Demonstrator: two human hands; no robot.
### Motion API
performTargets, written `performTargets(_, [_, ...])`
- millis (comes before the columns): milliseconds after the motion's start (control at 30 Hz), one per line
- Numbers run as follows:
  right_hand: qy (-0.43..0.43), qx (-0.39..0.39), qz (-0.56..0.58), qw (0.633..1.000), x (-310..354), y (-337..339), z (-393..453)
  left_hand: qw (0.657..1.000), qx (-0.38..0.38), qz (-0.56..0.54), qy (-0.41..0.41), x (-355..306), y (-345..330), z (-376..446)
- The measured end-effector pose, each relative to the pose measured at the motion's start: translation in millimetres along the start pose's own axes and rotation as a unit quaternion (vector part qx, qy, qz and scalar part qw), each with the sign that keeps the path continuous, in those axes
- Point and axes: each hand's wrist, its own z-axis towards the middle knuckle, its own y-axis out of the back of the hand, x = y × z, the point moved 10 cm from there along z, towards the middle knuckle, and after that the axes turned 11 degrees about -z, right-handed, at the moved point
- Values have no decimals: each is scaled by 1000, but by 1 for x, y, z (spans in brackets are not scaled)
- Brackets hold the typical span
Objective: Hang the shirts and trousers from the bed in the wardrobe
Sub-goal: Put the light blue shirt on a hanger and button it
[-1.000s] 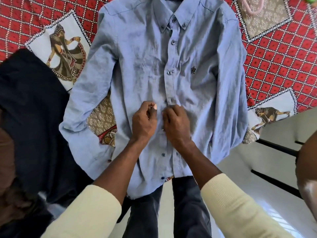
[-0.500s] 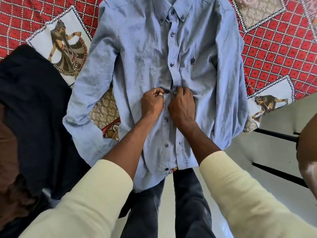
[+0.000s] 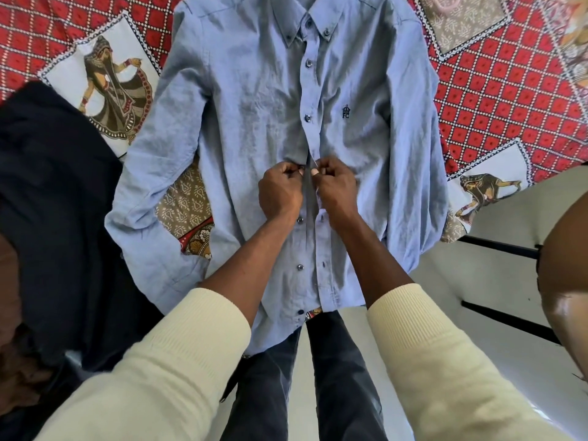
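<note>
Both hands pinch the placket mid-frame: left hand [image 3: 280, 194], right hand [image 3: 337, 189]. Blue shirt [image 3: 254, 122] lies flat on the bed [image 3: 496, 100], collar toward frame top, long axis running straight away from the grip.

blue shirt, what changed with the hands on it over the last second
Both hands climbed the blue shirt front, away from the hem toward the collar. The left hand and right hand now pinch the two front edges just below the chest logo, with the front parted below them; a second ago they pinched lower down. The shirt stayed spread flat on the red bedspread, and the dark garment stayed at the left.
</note>
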Motion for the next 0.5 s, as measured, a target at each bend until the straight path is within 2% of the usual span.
performTargets(133, [-28,50,43,997,-4,-9,0,1000,-3,10,5,-2,1,-2])
performTargets(300, [-48,45,43,997,-3,-6,-1,998,26,-49,8,-1,-4,-8])
performTargets(500, [-61,41,47,996,-5,-7,-2,997,44,-66,12,0,-11,-11])
